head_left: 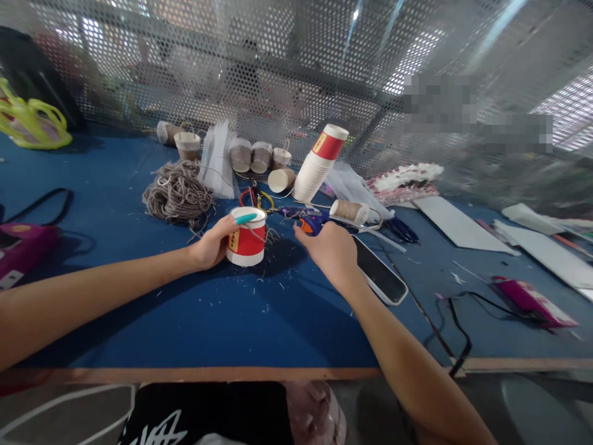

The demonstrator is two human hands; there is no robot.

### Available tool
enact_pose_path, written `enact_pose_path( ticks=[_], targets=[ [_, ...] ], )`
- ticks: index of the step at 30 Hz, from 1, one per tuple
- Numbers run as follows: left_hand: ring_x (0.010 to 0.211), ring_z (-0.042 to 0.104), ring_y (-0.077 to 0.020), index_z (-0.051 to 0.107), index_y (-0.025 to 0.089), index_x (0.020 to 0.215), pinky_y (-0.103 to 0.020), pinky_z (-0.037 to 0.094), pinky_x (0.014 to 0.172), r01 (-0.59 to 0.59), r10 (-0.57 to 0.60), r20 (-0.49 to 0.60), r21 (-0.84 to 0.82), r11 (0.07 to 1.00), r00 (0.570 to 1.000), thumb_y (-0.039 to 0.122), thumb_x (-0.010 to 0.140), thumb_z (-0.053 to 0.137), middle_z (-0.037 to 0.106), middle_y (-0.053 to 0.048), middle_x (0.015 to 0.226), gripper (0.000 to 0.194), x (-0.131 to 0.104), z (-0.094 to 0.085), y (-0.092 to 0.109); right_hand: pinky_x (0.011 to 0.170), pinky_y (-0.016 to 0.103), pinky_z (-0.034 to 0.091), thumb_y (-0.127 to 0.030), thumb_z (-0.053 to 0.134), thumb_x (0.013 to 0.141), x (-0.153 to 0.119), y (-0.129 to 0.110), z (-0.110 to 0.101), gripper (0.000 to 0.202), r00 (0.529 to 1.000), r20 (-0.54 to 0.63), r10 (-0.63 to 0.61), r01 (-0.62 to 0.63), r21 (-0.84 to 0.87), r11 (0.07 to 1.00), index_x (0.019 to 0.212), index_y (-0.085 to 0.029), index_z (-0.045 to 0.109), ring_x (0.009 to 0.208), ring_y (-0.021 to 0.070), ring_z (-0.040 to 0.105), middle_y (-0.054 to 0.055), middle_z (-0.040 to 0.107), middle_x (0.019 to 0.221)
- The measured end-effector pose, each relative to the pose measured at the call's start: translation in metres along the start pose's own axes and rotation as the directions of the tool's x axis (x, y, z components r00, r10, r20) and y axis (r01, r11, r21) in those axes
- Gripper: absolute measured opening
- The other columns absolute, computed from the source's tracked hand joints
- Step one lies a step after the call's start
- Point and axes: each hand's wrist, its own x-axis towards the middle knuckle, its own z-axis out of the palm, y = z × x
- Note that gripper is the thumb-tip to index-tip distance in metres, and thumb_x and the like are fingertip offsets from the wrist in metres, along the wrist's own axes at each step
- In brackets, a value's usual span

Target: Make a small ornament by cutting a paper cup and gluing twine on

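Upright at the table's [185, 321] middle, the red-and-white cup [250, 247] sat clamped in the left hand's [214, 243] fingers! The right hand's [333, 252] fingers wrapped the glue gun [314, 217]; light, steady pressure suited that thin wall.

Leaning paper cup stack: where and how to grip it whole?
Likely around mid-height of the stack of paper cups, from the right: it tilts that way, and the closely spaced rims should give purchase. The red-banded top cup might slide off alone.
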Motion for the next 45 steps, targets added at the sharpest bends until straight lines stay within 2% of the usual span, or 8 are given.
enact_pose_path(
  ticks=[6,11,15,24,30,34,40,45],
  targets=[
    [0.103,0.069,-0.0334,0.070,0.018,0.103,-0.053,0.048,0.099,-0.008,0.008,-0.013,-0.014,1.000,1.000,0.057,0.070,0.069,0.075,-0.010,0.099,0.051,0.000,0.000,0.000,0.057,0.039,0.046,-0.046,0.060,0.074,-0.004,0.003,0.000,0.037,0.955,-0.296,-0.009,0.045,0.113,0.993,0.091,-0.013,0.054,0.062,0.0278,0.062,0.013,0.063,0.070],
    [0.103,0.069,-0.0332,0.069,0.021,0.100,-0.052,0.050,0.096,-0.011,0.010,-0.036,-0.027,1.000,0.999,0.058,0.072,0.068,0.075,-0.007,0.091,0.047,0.001,0.003,0.002,0.056,0.037,0.049,-0.056,0.068,0.067,-0.014,0.008,-0.005,0.041,0.904,-0.424,-0.045,0.203,0.335,0.920,0.081,-0.023,0.048,0.053,0.0196,0.057,0.001,0.058,0.061],
    [0.096,0.070,-0.0331,0.070,0.021,0.094,-0.052,0.053,0.092,0.006,-0.007,-0.022,-0.036,0.999,1.000,0.063,0.071,0.067,0.074,-0.007,0.088,0.048,0.002,0.005,0.002,0.059,0.037,0.051,-0.059,0.069,0.067,-0.025,0.008,-0.009,0.041,0.877,-0.465,-0.125,0.343,0.421,0.840,0.070,-0.025,0.047,0.051,0.0170,0.054,-0.001,0.056,0.057],
    [0.105,0.068,-0.0317,0.067,0.019,0.106,-0.050,0.049,0.100,0.021,-0.024,-0.052,-0.063,0.998,0.998,0.060,0.078,0.063,0.075,-0.008,0.099,0.049,0.004,0.003,0.003,0.060,0.038,0.051,-0.045,0.062,0.079,-0.031,0.007,0.011,0.023,0.797,-0.525,-0.299,0.496,0.286,0.820,0.080,-0.024,0.052,0.057,0.0204,0.059,0.003,0.061,0.063],
    [0.116,0.063,-0.0351,0.063,0.017,0.114,-0.054,0.043,0.106,0.045,-0.047,-0.047,-0.047,0.998,0.998,0.061,0.079,0.061,0.074,-0.010,0.106,0.055,0.003,0.005,0.003,0.048,0.031,0.046,-0.039,0.061,0.080,-0.025,0.011,0.017,0.019,0.679,-0.619,-0.394,0.628,0.212,0.749,0.082,-0.023,0.051,0.047,0.0157,0.054,-0.003,0.057,0.058],
    [0.119,0.062,-0.0362,0.063,0.018,0.113,-0.054,0.042,0.107,0.043,-0.045,-0.030,-0.049,0.998,0.999,0.061,0.076,0.063,0.074,-0.010,0.107,0.057,0.004,0.006,0.004,0.047,0.029,0.046,-0.035,0.062,0.080,-0.024,0.010,0.018,0.016,0.640,-0.650,-0.409,0.651,0.176,0.738,0.083,-0.023,0.051,0.047,0.0148,0.056,-0.003,0.059,0.059],
    [0.116,0.063,-0.0360,0.065,0.018,0.109,-0.054,0.044,0.105,0.035,-0.035,-0.009,-0.053,0.998,0.999,0.060,0.076,0.065,0.075,-0.010,0.104,0.054,0.004,0.006,0.004,0.046,0.029,0.046,-0.033,0.062,0.079,-0.025,0.011,0.019,0.015,0.631,-0.650,-0.424,0.658,0.159,0.736,0.084,-0.023,0.051,0.047,0.0152,0.056,-0.003,0.059,0.059],
    [0.111,0.066,-0.0345,0.066,0.019,0.107,-0.051,0.047,0.101,0.028,-0.028,-0.005,-0.078,0.997,1.000,0.061,0.073,0.068,0.075,-0.009,0.100,0.054,0.005,0.005,0.003,0.051,0.032,0.049,-0.033,0.061,0.079,-0.023,0.013,0.021,0.015,0.662,-0.633,-0.402,0.632,0.182,0.753,0.086,-0.022,0.053,0.053,0.0171,0.059,-0.001,0.060,0.063]
  ],
)
